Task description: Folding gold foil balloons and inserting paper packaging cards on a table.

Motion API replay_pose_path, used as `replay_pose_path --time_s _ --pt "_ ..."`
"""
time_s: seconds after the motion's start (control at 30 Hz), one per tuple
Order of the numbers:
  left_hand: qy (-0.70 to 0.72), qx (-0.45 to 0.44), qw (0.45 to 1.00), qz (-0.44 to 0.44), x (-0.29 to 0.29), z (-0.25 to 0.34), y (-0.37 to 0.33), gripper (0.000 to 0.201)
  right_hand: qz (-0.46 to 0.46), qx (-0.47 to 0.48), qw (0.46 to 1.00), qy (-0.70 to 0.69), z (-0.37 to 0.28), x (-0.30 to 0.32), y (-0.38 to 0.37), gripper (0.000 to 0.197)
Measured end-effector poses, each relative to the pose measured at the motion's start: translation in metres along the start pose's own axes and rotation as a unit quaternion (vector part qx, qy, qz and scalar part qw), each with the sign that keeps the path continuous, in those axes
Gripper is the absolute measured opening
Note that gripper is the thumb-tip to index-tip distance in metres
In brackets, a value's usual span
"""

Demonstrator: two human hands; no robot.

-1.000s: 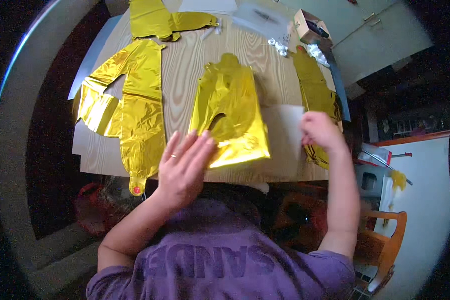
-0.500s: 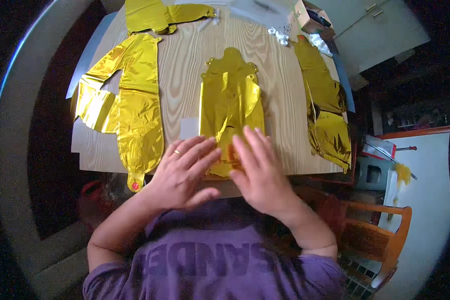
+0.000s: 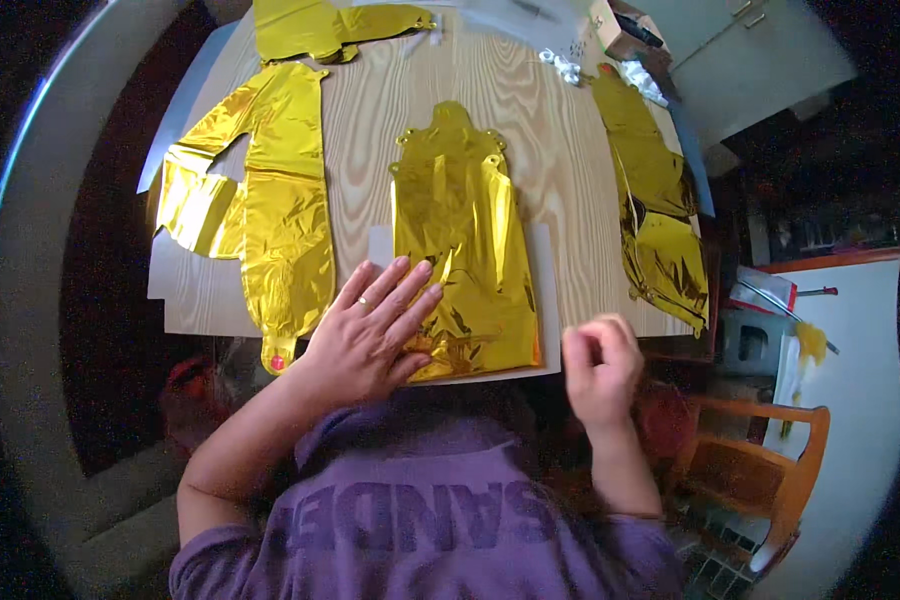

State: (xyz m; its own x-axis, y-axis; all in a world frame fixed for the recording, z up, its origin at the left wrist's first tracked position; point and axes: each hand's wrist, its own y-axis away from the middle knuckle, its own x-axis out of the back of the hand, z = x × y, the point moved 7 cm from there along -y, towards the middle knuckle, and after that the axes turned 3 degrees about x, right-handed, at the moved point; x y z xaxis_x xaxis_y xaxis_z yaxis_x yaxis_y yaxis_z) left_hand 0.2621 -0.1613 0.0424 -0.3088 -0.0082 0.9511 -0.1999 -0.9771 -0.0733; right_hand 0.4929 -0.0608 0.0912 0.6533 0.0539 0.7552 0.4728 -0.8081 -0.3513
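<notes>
A flat, folded gold foil balloon (image 3: 460, 230) lies in front of me on a thin pale sheet (image 3: 547, 290), its tabbed end pointing away. My left hand (image 3: 375, 330) lies flat on the near left part of this balloon, fingers stretched out, a ring on one finger. Just off the sheet's right edge is my right hand (image 3: 602, 365), its fingers curled in. Whether anything is inside those fingers is hidden.
A larger gold foil balloon (image 3: 285, 200) lies to the left, another (image 3: 345, 25) at the far left, and a third (image 3: 660, 210) on the right. Small white pieces (image 3: 560, 66) and an open box (image 3: 625, 30) are at the back of the wooden table (image 3: 360, 120). A wooden chair (image 3: 755, 440) stands at right.
My right hand has moved right, off the balloon, and its fingers have curled in. My left hand has settled flat on the balloon. Balloon and sheet now show a smooth near edge.
</notes>
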Motion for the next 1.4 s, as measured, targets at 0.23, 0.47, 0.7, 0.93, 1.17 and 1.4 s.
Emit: replay_pose_path --time_s 0.23,0.47,0.7,0.93,1.17,1.4 --pt "0.014 -0.013 1.0 -0.018 0.0 0.004 -0.003 0.077 -0.035 -0.333 0.853 -0.401 0.061 -0.021 0.042 0.033" --pt "0.181 0.008 0.981 0.07 0.016 0.01 0.016 0.07 -0.022 -0.335 0.774 -0.536 0.032 -0.046 0.063 0.059" --pt "0.567 0.265 0.743 0.239 0.02 -0.033 0.063 0.084 -0.034 -0.358 0.713 -0.602 0.012 -0.039 0.097 0.059" --pt "0.578 0.305 0.748 0.115 0.02 -0.016 0.06 0.093 -0.024 -0.352 0.673 -0.651 0.009 -0.035 0.112 0.043" --pt "0.674 0.319 0.647 0.161 -0.012 0.004 0.066 0.085 -0.072 -0.395 0.713 -0.575 0.014 -0.045 0.128 0.039" --pt "0.634 0.29 0.698 0.165 -0.018 -0.001 0.053 0.078 -0.156 -0.294 0.721 -0.608 0.036 -0.052 0.087 0.04"
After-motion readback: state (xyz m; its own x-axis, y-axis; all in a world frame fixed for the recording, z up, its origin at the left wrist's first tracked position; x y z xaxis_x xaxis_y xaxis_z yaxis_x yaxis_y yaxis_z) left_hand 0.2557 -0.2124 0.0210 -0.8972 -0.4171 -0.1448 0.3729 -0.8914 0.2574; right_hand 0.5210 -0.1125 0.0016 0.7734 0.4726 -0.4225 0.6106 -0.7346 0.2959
